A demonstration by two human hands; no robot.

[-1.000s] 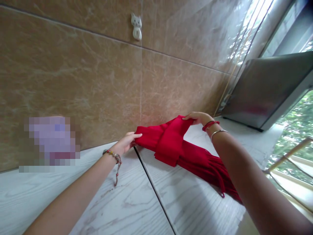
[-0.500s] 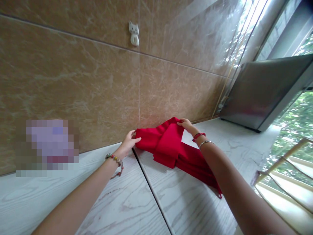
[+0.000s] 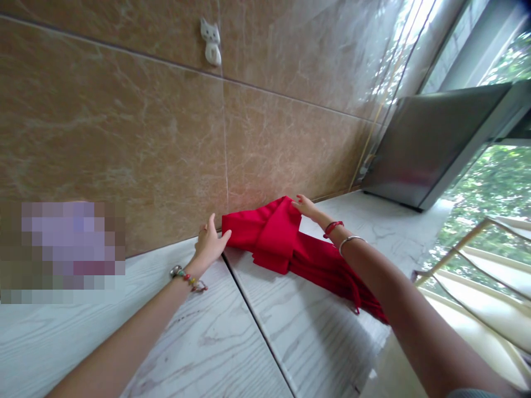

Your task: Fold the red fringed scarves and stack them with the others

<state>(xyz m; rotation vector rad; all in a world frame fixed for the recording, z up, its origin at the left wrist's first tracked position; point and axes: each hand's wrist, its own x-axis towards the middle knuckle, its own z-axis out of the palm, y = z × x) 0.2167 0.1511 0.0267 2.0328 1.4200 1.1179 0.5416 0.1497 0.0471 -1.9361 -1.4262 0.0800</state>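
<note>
A red scarf (image 3: 271,237) lies folded across itself on the white wood-grain surface. Its gathered, tasselled part runs toward the lower right, partly hidden under my right forearm. Beside the scarf's left end is my left hand (image 3: 209,243), open, with thumb and fingers spread and the thumb close to the fabric edge. My right hand (image 3: 306,207) is at the upper right corner of the fold. Its fingers are parted, and the thumb side meets or nearly meets the cloth.
Behind the scarf rises a brown marbled tile wall (image 3: 166,138) with a white cat-shaped hook (image 3: 211,41). A dark seam (image 3: 253,309) crosses the surface (image 3: 186,342). A grey metallic box-like appliance (image 3: 418,143) stands at right by the window. A blurred-out patch (image 3: 70,243) covers something at left.
My left hand has come off the scarf's left end and its fingers have spread. My right hand has loosened at the upper corner. The view has shifted slightly to the right.
</note>
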